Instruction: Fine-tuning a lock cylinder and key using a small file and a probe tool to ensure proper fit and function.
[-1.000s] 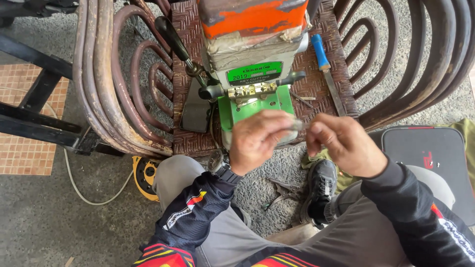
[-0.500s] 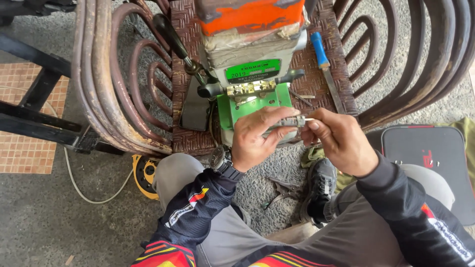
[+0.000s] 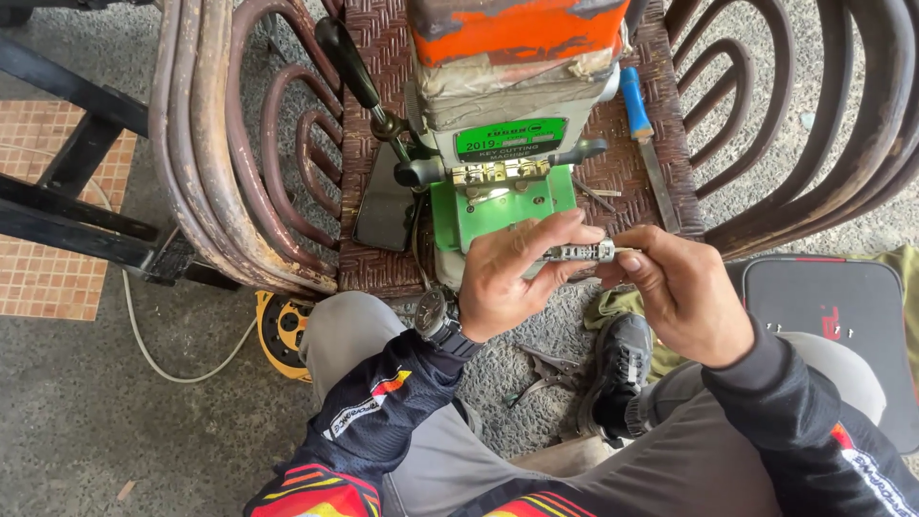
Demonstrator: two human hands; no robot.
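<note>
Holding a small metal cylinder (image 3: 580,253) between them, both hands sit at 6 o'clock of the green machine (image 3: 501,182). Left hand (image 3: 512,278) grips its body; right hand (image 3: 682,297) pinches its end. Compared with a second ago, the hands have closed together on it, suggesting fine fitting work.

Even, diffuse daylight; bright overall, no single source evident. Shadows soft and faint, darkest under the chair seat (image 3: 383,258) and between the person's legs. Mild sheen on the curved metal chair arms (image 3: 206,144) and on the green machine base (image 3: 498,206). Focus sharp across the centre. Wide-angle bowing at the frame edges. No motion blur on the hands.
</note>
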